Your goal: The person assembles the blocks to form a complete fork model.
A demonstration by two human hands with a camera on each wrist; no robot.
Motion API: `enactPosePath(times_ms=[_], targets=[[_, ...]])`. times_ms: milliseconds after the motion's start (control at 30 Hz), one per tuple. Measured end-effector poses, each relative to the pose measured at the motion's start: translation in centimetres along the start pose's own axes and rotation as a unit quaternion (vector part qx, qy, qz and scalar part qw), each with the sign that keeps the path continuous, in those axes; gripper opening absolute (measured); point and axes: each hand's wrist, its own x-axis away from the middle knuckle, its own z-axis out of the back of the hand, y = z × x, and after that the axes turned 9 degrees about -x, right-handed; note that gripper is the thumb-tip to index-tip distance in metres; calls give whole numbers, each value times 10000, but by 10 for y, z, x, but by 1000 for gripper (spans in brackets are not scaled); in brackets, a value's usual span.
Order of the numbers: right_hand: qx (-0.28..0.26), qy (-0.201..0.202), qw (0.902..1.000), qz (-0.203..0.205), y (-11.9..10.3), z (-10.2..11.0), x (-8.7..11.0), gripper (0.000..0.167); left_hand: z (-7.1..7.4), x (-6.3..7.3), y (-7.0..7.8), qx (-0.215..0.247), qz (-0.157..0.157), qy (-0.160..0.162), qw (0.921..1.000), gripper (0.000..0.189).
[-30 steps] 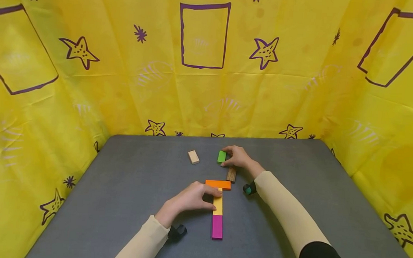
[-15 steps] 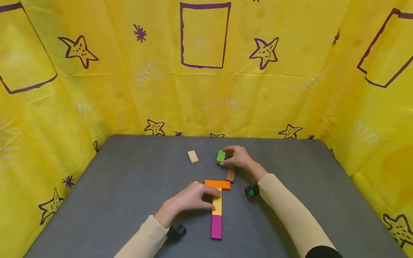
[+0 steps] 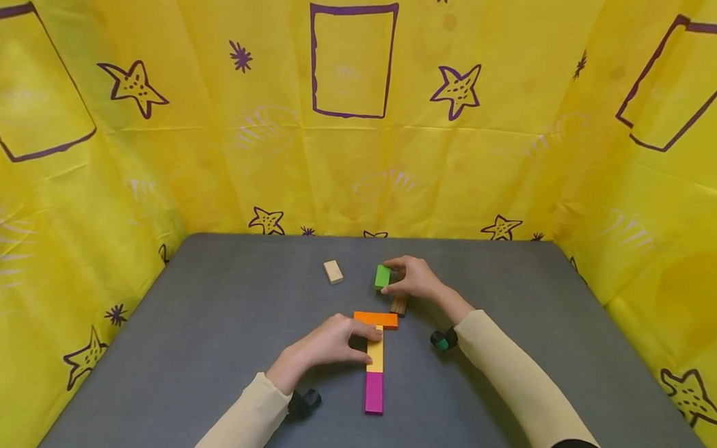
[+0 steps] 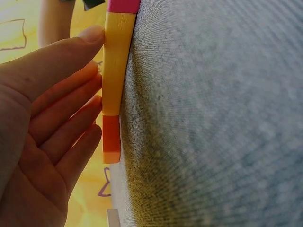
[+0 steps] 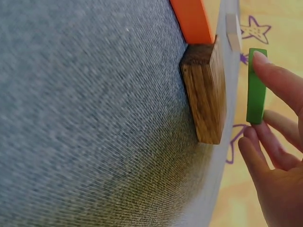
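Note:
My right hand (image 3: 419,280) pinches a green wooden block (image 3: 382,277) by its ends, thumb at one end and fingers at the other. In the right wrist view the green block (image 5: 257,87) is held off the table. A brown wood-grain block (image 3: 399,305) lies below that hand, its near end by an orange block (image 3: 375,319). My left hand (image 3: 329,345) rests its thumb and fairly straight fingertips on a yellow block (image 3: 375,356). The yellow block (image 4: 116,66) lies end to end with a magenta block (image 3: 374,393); its other end meets the orange block, which lies crosswise.
A pale wooden block (image 3: 333,272) lies apart at the back, left of the green one. All the blocks are on a dark grey table (image 3: 204,324). Yellow cloth (image 3: 216,140) with purple drawings stands behind the table and on both sides.
The right hand has come slightly nearer with the green block, now partly over the brown block. The left hand stays on the yellow block. The whole head view has shifted slightly.

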Motion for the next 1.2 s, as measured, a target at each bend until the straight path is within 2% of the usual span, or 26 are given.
enactPosePath(times_ms=[400, 700, 933, 1200], targets=[[101, -60, 9993, 343, -10, -4, 12, 66, 2, 0, -1, -9, 34, -7, 10000, 44], [245, -239, 9986, 392, -10, -9, 20, 65, 4, 0, 1, 230, 216, -139, 9994, 44], [305, -271, 9979, 496, -11, -13, 24, 63, 4, 1, 1, 172, 148, -115, 9997, 44], [436, -312, 9966, 633, -13, -17, 28, 62, 4, 1, 2, 257, 226, -104, 9994, 43]])
